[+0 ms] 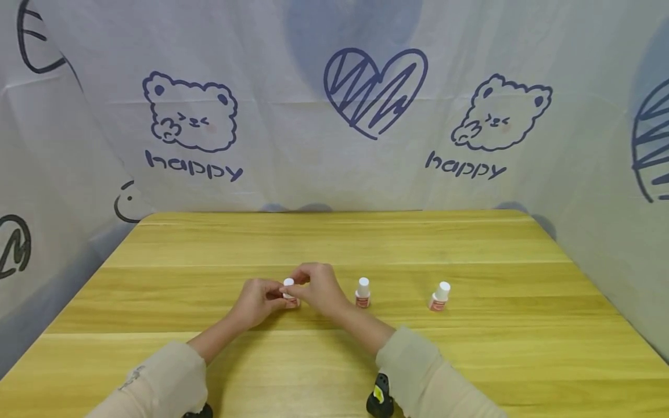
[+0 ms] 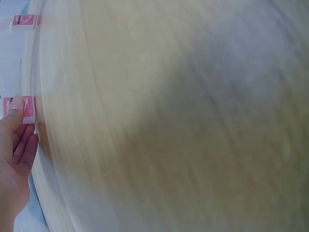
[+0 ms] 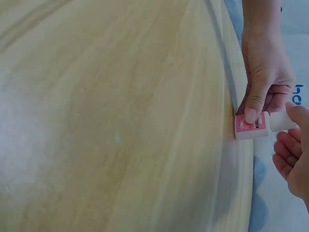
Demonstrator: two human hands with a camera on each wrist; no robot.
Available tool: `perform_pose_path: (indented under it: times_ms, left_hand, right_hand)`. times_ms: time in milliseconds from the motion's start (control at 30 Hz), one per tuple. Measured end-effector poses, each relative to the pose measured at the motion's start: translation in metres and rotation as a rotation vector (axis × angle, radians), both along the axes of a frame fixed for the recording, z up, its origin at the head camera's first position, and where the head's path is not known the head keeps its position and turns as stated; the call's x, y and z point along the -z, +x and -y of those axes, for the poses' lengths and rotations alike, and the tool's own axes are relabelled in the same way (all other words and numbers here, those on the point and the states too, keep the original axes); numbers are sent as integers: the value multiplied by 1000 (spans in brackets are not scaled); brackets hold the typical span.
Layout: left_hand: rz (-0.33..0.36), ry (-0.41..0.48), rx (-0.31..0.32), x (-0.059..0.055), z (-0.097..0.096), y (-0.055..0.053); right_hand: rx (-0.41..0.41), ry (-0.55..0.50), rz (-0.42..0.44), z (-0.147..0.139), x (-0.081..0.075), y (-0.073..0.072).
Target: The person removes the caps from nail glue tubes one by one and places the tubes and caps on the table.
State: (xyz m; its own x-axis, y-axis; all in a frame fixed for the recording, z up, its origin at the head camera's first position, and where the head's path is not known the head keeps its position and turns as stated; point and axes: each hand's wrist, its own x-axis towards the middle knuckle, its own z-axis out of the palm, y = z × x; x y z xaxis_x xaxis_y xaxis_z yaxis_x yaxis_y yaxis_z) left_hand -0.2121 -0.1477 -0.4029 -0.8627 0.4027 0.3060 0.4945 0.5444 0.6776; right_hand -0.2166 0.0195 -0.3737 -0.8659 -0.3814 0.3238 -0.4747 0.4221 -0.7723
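A small white bottle with a pink label (image 3: 252, 126) stands upright on the wooden table, between both hands. My left hand (image 1: 257, 303) grips its body, the thumb lying across the label in the right wrist view. From the other side my right hand (image 1: 320, 288) pinches the white cap (image 3: 281, 122) between thumb and fingers. The cap sits on the bottle's neck; whether it is loose I cannot tell. To the right of my hands stand two more capped bottles, a middle one (image 1: 363, 293) and a far right one (image 1: 439, 296).
The wooden table (image 1: 324, 371) has rounded far corners. Behind it hangs a pale curtain (image 1: 292, 133) printed with bears, hearts and lettering, which also runs along both sides. A dark strap device (image 1: 380, 397) shows by the right sleeve.
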Motion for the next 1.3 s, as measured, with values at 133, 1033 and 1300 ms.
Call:
perform_pose_path:
  times_ms: [133, 1033, 1300]
  left_hand:
    - [3, -3, -2, 0, -1, 1]
    - [5, -2, -1, -1, -1, -1]
    - [32, 4, 6, -4, 0, 0]
  right_hand:
    - [29, -4, -19, 0, 2, 1]
    - [29, -5, 1, 3, -2, 0]
    - [-2, 15, 1, 2, -6, 1]
